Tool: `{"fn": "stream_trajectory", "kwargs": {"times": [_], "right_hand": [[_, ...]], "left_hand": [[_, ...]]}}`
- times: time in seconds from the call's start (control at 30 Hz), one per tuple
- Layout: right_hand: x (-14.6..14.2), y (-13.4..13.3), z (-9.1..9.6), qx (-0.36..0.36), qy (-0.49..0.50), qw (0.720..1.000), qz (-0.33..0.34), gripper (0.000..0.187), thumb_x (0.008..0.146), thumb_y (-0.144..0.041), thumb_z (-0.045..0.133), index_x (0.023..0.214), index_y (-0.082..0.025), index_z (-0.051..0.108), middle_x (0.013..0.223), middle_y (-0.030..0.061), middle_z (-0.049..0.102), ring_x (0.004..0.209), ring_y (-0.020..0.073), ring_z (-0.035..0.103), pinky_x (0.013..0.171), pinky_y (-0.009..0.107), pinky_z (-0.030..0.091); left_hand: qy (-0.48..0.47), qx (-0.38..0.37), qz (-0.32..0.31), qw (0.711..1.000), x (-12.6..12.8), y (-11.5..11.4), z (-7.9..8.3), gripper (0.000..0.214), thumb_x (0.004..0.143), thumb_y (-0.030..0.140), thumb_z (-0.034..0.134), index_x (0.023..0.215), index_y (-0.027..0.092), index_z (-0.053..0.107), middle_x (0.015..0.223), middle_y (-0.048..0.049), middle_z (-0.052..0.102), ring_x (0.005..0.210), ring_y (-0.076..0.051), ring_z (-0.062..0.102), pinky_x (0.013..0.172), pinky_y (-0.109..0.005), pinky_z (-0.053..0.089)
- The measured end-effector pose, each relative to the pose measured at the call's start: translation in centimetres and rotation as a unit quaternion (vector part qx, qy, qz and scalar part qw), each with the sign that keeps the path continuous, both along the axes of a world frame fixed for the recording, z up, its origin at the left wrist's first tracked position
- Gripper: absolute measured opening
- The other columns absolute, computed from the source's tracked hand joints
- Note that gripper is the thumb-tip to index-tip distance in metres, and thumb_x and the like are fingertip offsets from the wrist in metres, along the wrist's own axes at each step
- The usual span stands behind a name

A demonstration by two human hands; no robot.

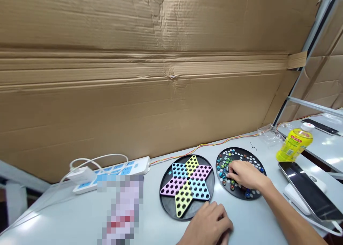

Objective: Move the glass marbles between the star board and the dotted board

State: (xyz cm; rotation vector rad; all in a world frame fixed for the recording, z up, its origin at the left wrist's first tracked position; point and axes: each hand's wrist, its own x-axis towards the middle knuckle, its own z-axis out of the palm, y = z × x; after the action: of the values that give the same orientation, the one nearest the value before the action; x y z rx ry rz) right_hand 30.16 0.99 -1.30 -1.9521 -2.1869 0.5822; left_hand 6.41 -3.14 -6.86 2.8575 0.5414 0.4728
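A Chinese checkers board (188,178), a black disc with a yellow, blue and pink star of holes, lies on the table with no marbles visible in its holes. My left hand (207,223) rests at its near right edge, fingers curled in and their inner side hidden. To the right is a second black disc (250,152) with white holes and many glass marbles (221,174) gathered mostly on its left side. Over those marbles, my right hand (245,173) reaches down with bent, closed fingers. Whatever lies between its fingertips is hidden.
A yellow drink bottle (293,145) stands at the right, behind a phone (308,187) lying on a white charger (297,198). On the left is a white power strip (142,165) with cables, near a blurred-out item (124,209). Cardboard (171,105) walls the back.
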Motion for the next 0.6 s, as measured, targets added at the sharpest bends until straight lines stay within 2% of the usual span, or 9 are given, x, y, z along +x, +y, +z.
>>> {"fn": "stream_trajectory", "kwargs": {"times": [0.07, 0.13, 0.2, 0.3, 0.33, 0.4, 0.5, 0.53, 0.6], "right_hand": [[0.2, 0.3, 0.0, 0.006, 0.09, 0.996, -0.006, 0.026, 0.091, -0.034, 0.057, 0.07, -0.02, 0.054, 0.075, 0.0028, 0.062, 0.072, 0.0183, 0.054, 0.064, 0.029, 0.032], [0.4, 0.7, 0.1, -0.006, 0.255, 0.967, -0.012, 0.034, 0.092, -0.044, 0.055, 0.068, -0.021, 0.05, 0.065, -0.0013, 0.051, 0.061, 0.0146, 0.044, 0.059, 0.028, 0.031], [0.5, 1.1, 0.3, -0.035, 0.464, 0.884, -0.043, 0.04, 0.091, -0.054, 0.055, 0.069, -0.022, 0.045, 0.061, -0.0051, 0.038, 0.053, 0.0112, 0.031, 0.051, 0.025, 0.027], [0.5, 1.7, 0.4, -0.058, 0.692, 0.708, -0.128, 0.04, 0.087, -0.056, 0.06, 0.074, -0.022, 0.043, 0.064, -0.0064, 0.032, 0.05, 0.0085, 0.02, 0.043, 0.022, 0.018], [0.5, 1.9, 0.3, -0.062, 0.727, 0.667, -0.152, 0.038, 0.086, -0.054, 0.061, 0.075, -0.022, 0.044, 0.065, -0.006, 0.033, 0.05, 0.0083, 0.02, 0.042, 0.02, 0.017], [0.4, 2.3, -0.1, -0.074, 0.752, 0.629, -0.182, 0.035, 0.086, -0.052, 0.061, 0.077, -0.022, 0.045, 0.065, -0.0052, 0.034, 0.049, 0.0086, 0.021, 0.041, 0.019, 0.015], [0.2, 2.5, -0.7, -0.073, 0.719, 0.663, -0.194, 0.036, 0.086, -0.054, 0.06, 0.077, -0.023, 0.045, 0.065, -0.0054, 0.035, 0.048, 0.0086, 0.021, 0.04, 0.02, 0.013], [0.1, 2.4, -0.8, -0.067, 0.689, 0.697, -0.188, 0.038, 0.086, -0.056, 0.059, 0.075, -0.023, 0.043, 0.064, -0.0059, 0.035, 0.048, 0.0084, 0.019, 0.041, 0.021, 0.012], [0.2, 2.1, -0.9, -0.038, 0.583, 0.799, -0.146, 0.044, 0.086, -0.058, 0.058, 0.068, -0.023, 0.039, 0.061, -0.0064, 0.033, 0.049, 0.0088, 0.02, 0.044, 0.023, 0.015]], "left_hand": [[0.001, 0.006, -0.008, 1.0, 0.1, 0.2, -0.5, 0.02, 0.082, 0.021, 0.07, 0.097, 0.026, 0.058, 0.093, 0.004, 0.059, 0.077, -0.013, 0.051, 0.062, -0.029, 0.031], [-0.003, 0.006, -0.014, 1.0, 0.2, 0.4, -1.1, 0.022, 0.081, 0.02, 0.072, 0.096, 0.026, 0.057, 0.091, 0.0036, 0.059, 0.076, -0.013, 0.051, 0.061, -0.029, 0.03], [-0.011, 0.005, -0.014, 1.0, 0.2, 0.5, -1.5, 0.022, 0.081, 0.021, 0.072, 0.096, 0.027, 0.057, 0.091, 0.0038, 0.058, 0.076, -0.013, 0.051, 0.062, -0.03, 0.03], [-0.018, 0.012, -0.024, 1.0, 0.1, 0.5, -1.6, 0.02, 0.083, 0.025, 0.072, 0.097, 0.027, 0.057, 0.09, 0.0047, 0.059, 0.075, -0.013, 0.05, 0.062, -0.03, 0.03], [-0.017, 0.014, -0.024, 0.999, 0.1, 0.5, -1.4, 0.02, 0.083, 0.026, 0.072, 0.096, 0.027, 0.057, 0.09, 0.0047, 0.059, 0.075, -0.013, 0.05, 0.061, -0.029, 0.03], [-0.017, 0.013, -0.019, 1.0, 0.0, 0.4, -1.2, 0.019, 0.084, 0.024, 0.071, 0.097, 0.027, 0.057, 0.092, 0.0046, 0.059, 0.076, -0.012, 0.05, 0.063, -0.029, 0.03], [-0.035, 0.011, -0.007, 0.999, 0.0, 0.3, -1.3, 0.02, 0.083, 0.022, 0.07, 0.098, 0.027, 0.058, 0.092, 0.0045, 0.059, 0.076, -0.012, 0.05, 0.064, -0.03, 0.03], [-0.042, 0.013, -0.01, 0.999, 0.1, 0.4, -1.5, 0.02, 0.082, 0.022, 0.07, 0.098, 0.027, 0.058, 0.091, 0.0046, 0.059, 0.075, -0.012, 0.05, 0.063, -0.03, 0.029], [-0.046, 0.017, -0.018, 0.999, 0.2, 0.5, -2.2, 0.02, 0.082, 0.023, 0.071, 0.097, 0.027, 0.058, 0.09, 0.0047, 0.058, 0.074, -0.013, 0.049, 0.061, -0.03, 0.027]]}}
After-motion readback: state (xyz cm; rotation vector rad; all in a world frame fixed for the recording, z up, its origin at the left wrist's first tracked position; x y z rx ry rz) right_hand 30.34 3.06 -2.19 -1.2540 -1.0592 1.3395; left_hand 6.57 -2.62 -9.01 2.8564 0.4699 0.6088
